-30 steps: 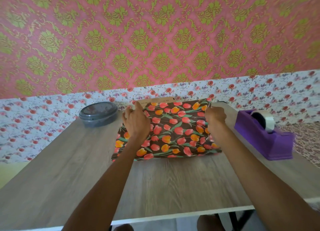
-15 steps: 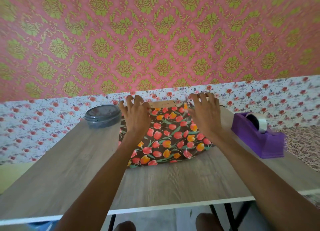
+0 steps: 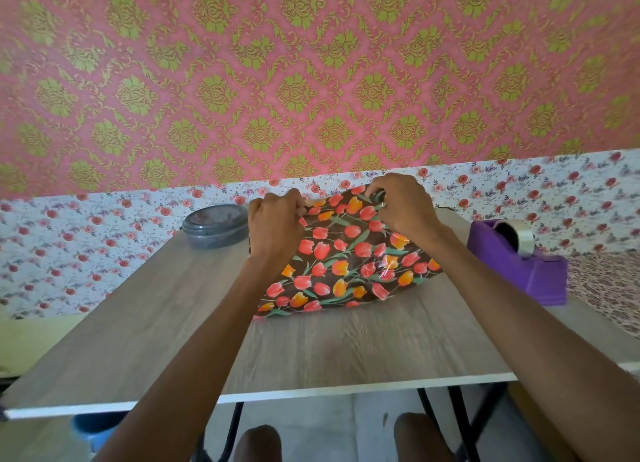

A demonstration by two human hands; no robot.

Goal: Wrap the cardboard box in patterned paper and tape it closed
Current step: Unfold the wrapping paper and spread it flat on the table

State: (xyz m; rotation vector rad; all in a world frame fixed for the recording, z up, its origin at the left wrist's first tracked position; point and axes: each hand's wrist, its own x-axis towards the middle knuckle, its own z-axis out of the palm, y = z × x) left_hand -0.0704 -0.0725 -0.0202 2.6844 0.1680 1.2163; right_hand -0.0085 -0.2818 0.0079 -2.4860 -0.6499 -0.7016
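A glossy dark sheet of patterned paper (image 3: 343, 267) printed with red and orange tulips lies at the far middle of the wooden table (image 3: 311, 350). Its far edge is lifted off the table. My left hand (image 3: 275, 229) pinches that edge at the left, and my right hand (image 3: 403, 207) pinches it at the right. The paper slopes down toward me from both hands, and its near edge rests on the table. The cardboard box is hidden behind the raised paper and my hands.
A purple tape dispenser (image 3: 519, 260) with a clear tape roll stands at the right side of the table. A round grey lidded container (image 3: 216, 227) sits at the back left. The floral wall runs close behind the table.
Both hands went from lying flat on the paper to gripping its far edge. That edge has risen off the table, and the box's bare strip behind it is now covered.
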